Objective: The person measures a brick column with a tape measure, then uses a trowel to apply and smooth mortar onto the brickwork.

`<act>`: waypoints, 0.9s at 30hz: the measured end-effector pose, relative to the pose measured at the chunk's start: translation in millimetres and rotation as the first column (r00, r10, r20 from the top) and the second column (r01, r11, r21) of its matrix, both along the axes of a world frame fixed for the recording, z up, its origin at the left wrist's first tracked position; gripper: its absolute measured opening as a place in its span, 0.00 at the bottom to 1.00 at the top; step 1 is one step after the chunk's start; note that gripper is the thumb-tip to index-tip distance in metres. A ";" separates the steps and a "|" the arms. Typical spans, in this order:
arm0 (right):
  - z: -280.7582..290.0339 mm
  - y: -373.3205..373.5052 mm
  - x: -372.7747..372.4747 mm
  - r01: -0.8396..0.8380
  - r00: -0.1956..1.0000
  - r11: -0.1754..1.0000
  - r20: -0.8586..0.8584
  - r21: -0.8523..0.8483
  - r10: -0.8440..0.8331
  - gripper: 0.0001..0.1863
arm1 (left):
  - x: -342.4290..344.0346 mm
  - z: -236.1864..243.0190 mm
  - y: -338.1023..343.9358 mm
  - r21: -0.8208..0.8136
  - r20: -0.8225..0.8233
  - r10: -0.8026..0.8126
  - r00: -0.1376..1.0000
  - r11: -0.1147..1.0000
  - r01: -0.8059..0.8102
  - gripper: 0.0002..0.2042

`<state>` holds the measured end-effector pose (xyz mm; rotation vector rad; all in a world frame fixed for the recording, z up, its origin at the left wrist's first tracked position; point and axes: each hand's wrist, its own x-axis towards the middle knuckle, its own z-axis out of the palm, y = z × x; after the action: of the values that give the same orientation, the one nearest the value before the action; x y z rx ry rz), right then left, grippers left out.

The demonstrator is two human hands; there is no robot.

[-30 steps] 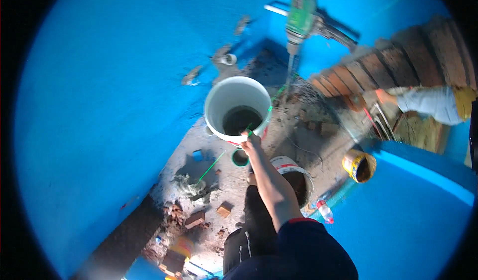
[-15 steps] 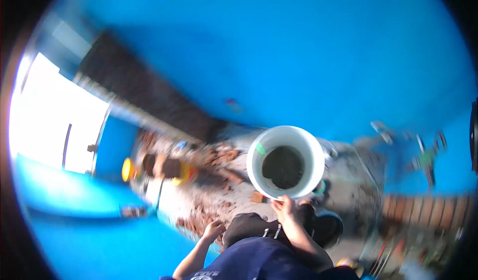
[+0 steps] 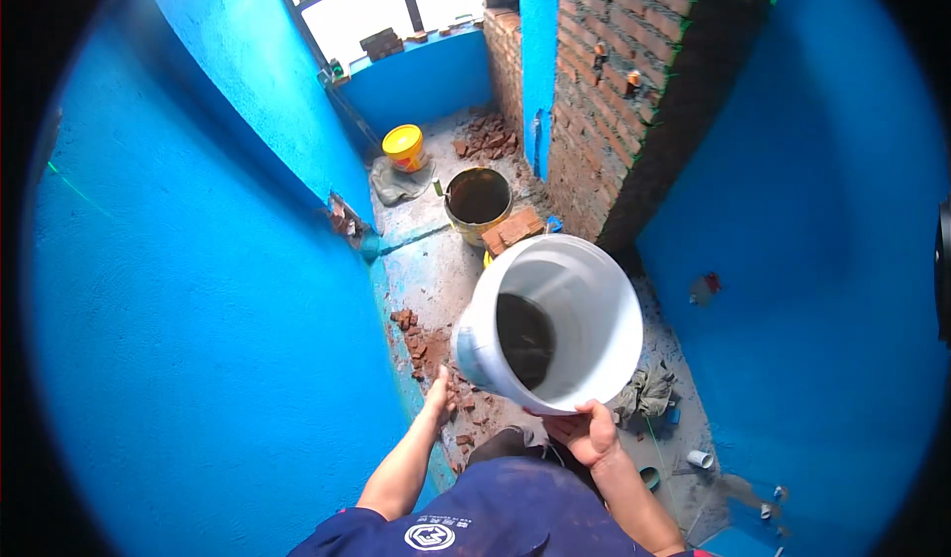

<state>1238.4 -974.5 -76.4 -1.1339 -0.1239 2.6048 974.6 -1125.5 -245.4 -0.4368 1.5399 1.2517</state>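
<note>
A white bucket (image 3: 606, 334) with a dark grey substance in its bottom is held up in front of me, tilted so that its mouth leans to the right. My right hand (image 3: 589, 436) grips its near rim, thumb over the edge and fingers underneath. Just left of the bucket's lower side is my left hand (image 3: 443, 397), fingers stretched and apart, seemingly not touching it. Beyond the bucket stands a round dark-lined pail (image 3: 478, 199), with orange-red bricks (image 3: 513, 230) beside its near side.
A yellow-lidded tub (image 3: 403, 144) stands farther back on a grey sack. Broken brick rubble (image 3: 485, 138) lies near the far wall and along the left. A brick wall (image 3: 619, 92) rises at the right; blue walls flank the narrow floor. Pipe stubs (image 3: 700, 459) stick up at lower right.
My view has swung left toward the window. The bucket has come along and tipped from nearly upright, still in my right hand. My left hand has moved up close to it.
</note>
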 end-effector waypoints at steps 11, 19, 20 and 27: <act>36.4 82.5 -239.9 -0.481 0.873 0.716 0.205 0.507 0.442 0.24 | -218.7 37.4 86.7 0.805 0.141 0.415 0.899 0.480 -0.348 0.33; 69.0 160.1 -441.0 -0.563 0.820 0.688 0.206 0.457 0.534 0.25 | -346.0 35.0 79.4 0.780 -0.233 0.589 0.774 0.589 -0.213 0.32; 61.5 176.0 -462.0 -0.543 0.825 0.707 0.133 0.453 0.548 0.23 | -367.8 37.4 90.0 0.783 -0.229 0.594 0.771 0.584 -0.216 0.32; 70.5 235.5 -620.6 -0.390 0.908 0.828 0.018 0.403 0.418 0.19 | -515.2 47.7 162.6 0.512 0.224 0.548 0.806 0.637 -0.576 0.40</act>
<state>617.9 -739.0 -6.0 -0.9403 -0.9330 2.7784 459.4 -962.9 -197.8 -0.5725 0.9208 2.0932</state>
